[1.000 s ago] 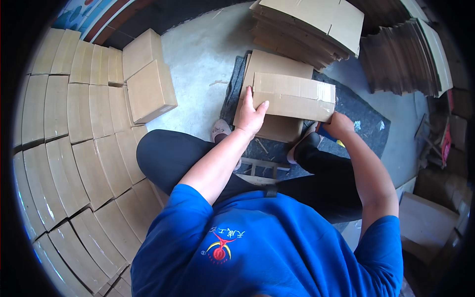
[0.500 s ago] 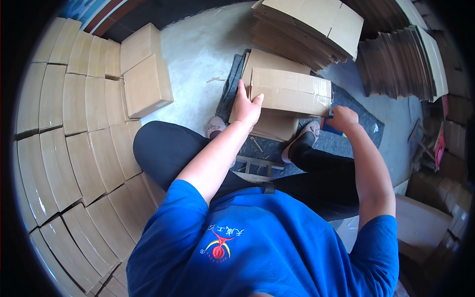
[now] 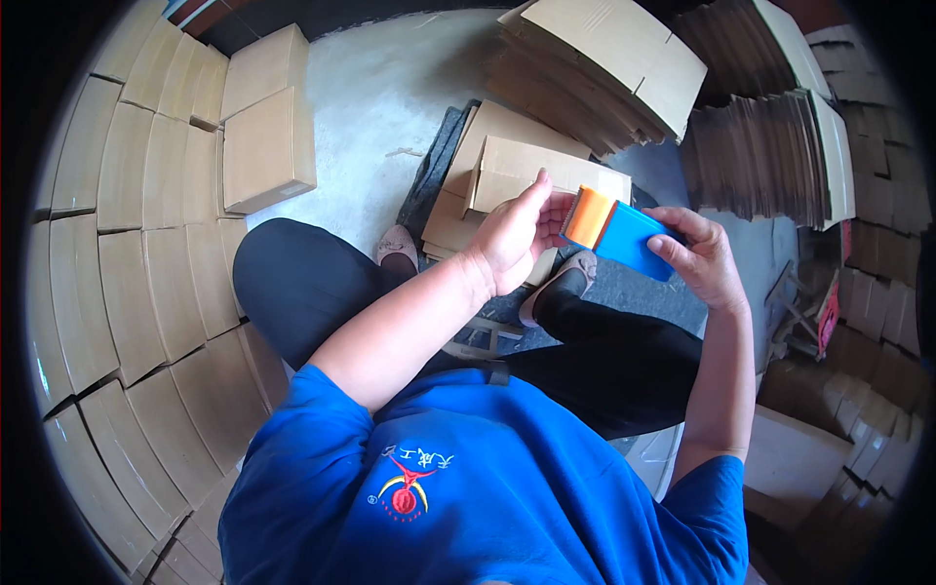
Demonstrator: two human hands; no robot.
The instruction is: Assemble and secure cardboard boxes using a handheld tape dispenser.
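In front of me my right hand grips the blue body of a blue and orange tape dispenser, thumb on its near face. My left hand is at the dispenser's orange toothed end, thumb raised and apart from the fingers. Those fingertips reach to the toothed edge; whether they touch tape there I cannot tell. Just beyond both hands lies a closed cardboard carton, with shiny clear tape near its right end. It rests on flat cardboard pieces, partly hidden by my left hand.
Rows of cardboard cartons are stacked along my left. Piles of flattened cartons stand ahead, with another bundle to the right. A dark mat covers the floor by my feet. More cartons are at the right.
My right hand has lifted the tape dispenser up from the carton's right end toward me. My left hand has let go of the carton's left end and moved to the dispenser.
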